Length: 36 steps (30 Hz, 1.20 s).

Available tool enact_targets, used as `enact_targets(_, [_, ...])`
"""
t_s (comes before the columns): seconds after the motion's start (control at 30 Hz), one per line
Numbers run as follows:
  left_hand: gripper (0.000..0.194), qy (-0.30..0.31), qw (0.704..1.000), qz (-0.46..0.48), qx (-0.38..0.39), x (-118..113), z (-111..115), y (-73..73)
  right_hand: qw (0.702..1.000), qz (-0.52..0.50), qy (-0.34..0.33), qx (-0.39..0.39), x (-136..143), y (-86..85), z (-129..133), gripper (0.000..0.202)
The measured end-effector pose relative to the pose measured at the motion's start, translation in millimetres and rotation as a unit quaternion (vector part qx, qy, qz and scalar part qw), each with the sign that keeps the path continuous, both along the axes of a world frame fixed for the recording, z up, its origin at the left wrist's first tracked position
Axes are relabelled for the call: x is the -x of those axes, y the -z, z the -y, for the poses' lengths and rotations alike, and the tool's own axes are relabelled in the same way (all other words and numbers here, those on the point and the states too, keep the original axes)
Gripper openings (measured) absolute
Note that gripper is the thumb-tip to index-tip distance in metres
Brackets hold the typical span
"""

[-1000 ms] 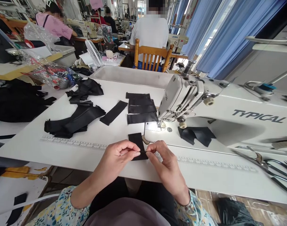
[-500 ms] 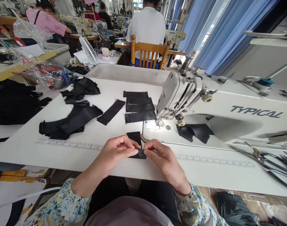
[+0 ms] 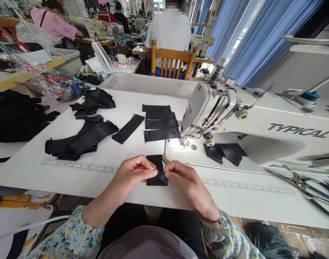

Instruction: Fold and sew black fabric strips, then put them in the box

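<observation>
A small black fabric piece (image 3: 157, 180) is pinched along a raised edge between my two hands, near the table's front edge. My left hand (image 3: 133, 174) grips it with thumb and forefinger from the left. From the right, my right hand (image 3: 184, 181) pinches the same edge, fingertips close to the left ones. Part of the black cloth (image 3: 154, 162) shows just beyond my fingers. Farther back, several black fabric strips (image 3: 161, 124) lie in a row beside the sewing machine's needle area (image 3: 184, 142), and one strip (image 3: 128, 128) lies apart at an angle.
The white sewing machine (image 3: 261, 118) stands on the right. Scissors (image 3: 296, 180) lie near a ruler scale (image 3: 245, 184) on the table. Black fabric piles (image 3: 80, 140) sit at left, and two black pieces (image 3: 226, 153) under the machine arm. A person (image 3: 168, 32) sits ahead.
The pinched fabric now shows a longer part hanging toward me below my fingertips. Both hands stay nearly in place. The view has shifted slightly.
</observation>
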State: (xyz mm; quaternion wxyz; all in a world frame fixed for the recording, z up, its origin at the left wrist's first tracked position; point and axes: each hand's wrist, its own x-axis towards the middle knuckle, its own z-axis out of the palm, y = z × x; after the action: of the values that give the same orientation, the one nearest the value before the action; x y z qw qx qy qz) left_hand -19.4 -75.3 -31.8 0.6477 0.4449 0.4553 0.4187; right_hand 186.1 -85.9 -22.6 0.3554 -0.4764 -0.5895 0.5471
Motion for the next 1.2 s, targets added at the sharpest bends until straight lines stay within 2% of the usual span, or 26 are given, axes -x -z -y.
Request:
enact_targets(0.3, [0.018,-0.022,0.999,-0.013,-0.036,-4,6,-5.4,1.000,0.017,0.001,-0.019,0,-0.2,2,0.014])
enact_targets(0.4, [0.008,-0.030,0.992,-0.071,-0.096,-6,9,-6.5,1.000,0.016,0.004,-0.022,0,-0.8,3,0.015])
enact_targets(0.5, [0.012,-0.020,0.980,-0.117,-0.161,-6,11,-6.3,0.999,0.019,0.007,-0.027,0,-0.3,3,0.016])
enact_targets(0.57, [0.013,-0.012,0.976,-0.129,-0.177,-6,11,-5.9,0.999,0.023,0.009,-0.031,0,0.4,3,0.016])
enact_targets(0.67, [0.011,-0.013,0.980,-0.131,-0.152,-5,10,-6.1,0.999,0.033,0.009,-0.040,0,1.1,4,0.015])
enact_targets(0.93, [0.016,0.017,0.993,-0.115,0.004,3,1,-12.0,0.999,0.026,0.005,-0.025,-1,1.8,2,0.016])
enact_targets(1.2, [0.016,0.054,0.998,0.018,0.003,3,1,-7.9,1.000,0.004,-0.010,0.004,-2,5.6,0,0.018])
